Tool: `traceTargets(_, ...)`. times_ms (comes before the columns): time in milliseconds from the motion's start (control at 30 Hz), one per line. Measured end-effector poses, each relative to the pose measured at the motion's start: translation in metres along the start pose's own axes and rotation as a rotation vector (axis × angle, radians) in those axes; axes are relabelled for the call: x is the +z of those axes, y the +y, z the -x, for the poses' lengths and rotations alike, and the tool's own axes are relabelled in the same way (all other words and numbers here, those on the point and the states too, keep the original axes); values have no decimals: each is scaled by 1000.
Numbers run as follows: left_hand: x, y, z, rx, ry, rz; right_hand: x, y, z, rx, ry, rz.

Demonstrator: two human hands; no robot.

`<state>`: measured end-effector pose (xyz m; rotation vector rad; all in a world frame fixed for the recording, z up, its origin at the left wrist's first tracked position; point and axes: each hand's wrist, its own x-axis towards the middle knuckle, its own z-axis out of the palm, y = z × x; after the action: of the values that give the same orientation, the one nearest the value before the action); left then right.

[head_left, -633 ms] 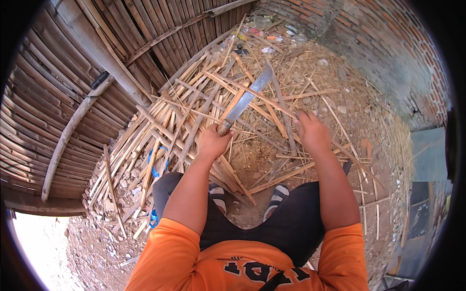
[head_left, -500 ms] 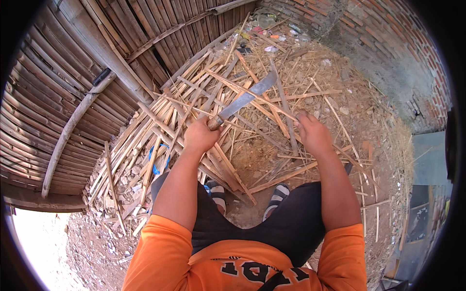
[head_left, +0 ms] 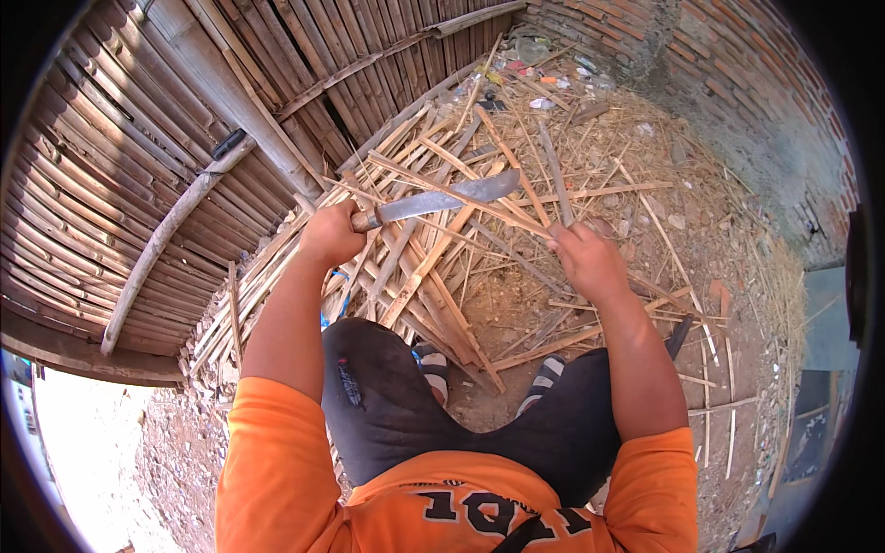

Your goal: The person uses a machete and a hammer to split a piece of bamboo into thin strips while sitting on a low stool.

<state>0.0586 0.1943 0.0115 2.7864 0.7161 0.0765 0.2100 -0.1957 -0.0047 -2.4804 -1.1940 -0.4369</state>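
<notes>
knife handle [head_left: 361, 221] hidden in left hand [head_left: 330, 233], right hand's [head_left: 587, 260] fingers curled from sight

Split bamboo strips [head_left: 433, 249] lie heaped and crossing over the dirt ground [head_left: 498, 304], filling the space between the bamboo wall [head_left: 138, 138] on the left and the straw litter [head_left: 645, 157] at the far right. The left hand [head_left: 330, 235] and its machete [head_left: 442, 198] hang above that heap, the blade reaching across toward the right hand [head_left: 585, 263]. A bare patch of dirt opens just ahead of the knees. The brick wall [head_left: 737, 83] closes the far right side.
</notes>
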Motion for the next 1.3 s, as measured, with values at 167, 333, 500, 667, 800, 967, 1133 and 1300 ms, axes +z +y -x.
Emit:
traceTargets(167,-7,-17,6,37,76,7,-3,-5,0,-103,63,9)
traceTargets(333,-12,-26,10,114,82,49,-7,-9,-1,-158,122,-4)
traceTargets(500,-4,13,34,-39,156,191,-10,-8,-4,-88,161,-43)
traceTargets(667,25,54,39,-144,113,611,7,-26,-13,84,272,-194)
traceTargets(800,34,90,47,-245,-81,948,7,-23,-18,141,270,-209)
traceTargets(967,47,118,53,-295,-245,1260,14,-22,-16,163,284,-240)
traceTargets(1133,55,129,58,-317,-393,1464,17,-18,-16,148,325,-200)
traceTargets(1300,61,129,66,-317,-522,1603,18,-11,-14,120,290,-117)
